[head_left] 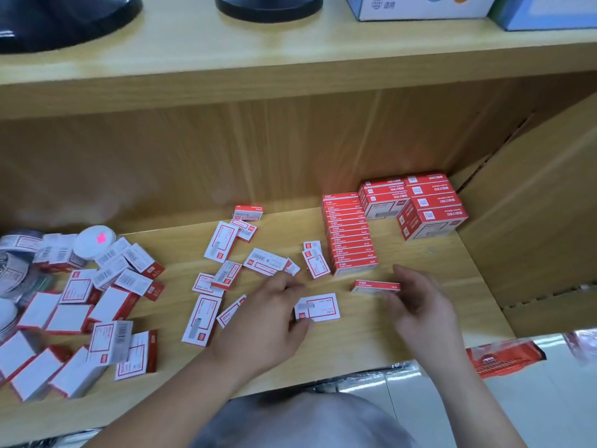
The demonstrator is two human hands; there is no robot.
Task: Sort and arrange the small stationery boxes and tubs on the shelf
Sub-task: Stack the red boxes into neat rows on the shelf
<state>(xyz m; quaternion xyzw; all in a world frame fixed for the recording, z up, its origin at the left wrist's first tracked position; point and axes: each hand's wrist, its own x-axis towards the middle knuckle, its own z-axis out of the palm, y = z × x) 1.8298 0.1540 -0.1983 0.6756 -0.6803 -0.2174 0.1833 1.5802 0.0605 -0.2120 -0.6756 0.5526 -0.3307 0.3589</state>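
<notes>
Small red-and-white staple boxes lie scattered over the wooden shelf [403, 334]. My left hand [261, 331] rests on the shelf, its thumb and fingers on a flat white-faced box [318, 307]. My right hand [420, 305] pinches one end of a box standing on its red edge [374, 286]. Just behind it a neat row of red boxes [350, 234] stands on edge. Larger red packs [420, 202] are stacked at the back right. Loose boxes [226, 270] lie in the middle, and a bigger heap [90, 312] covers the left.
Round white tubs [93, 240] and taped rolls sit at the far left among the heap. The shelf's right wall [533, 221] stands close to the stacked packs. The upper shelf holds black round bases [268, 8] and blue-white cartons [420, 8]. Red wrapped packs [504, 357] lie below right.
</notes>
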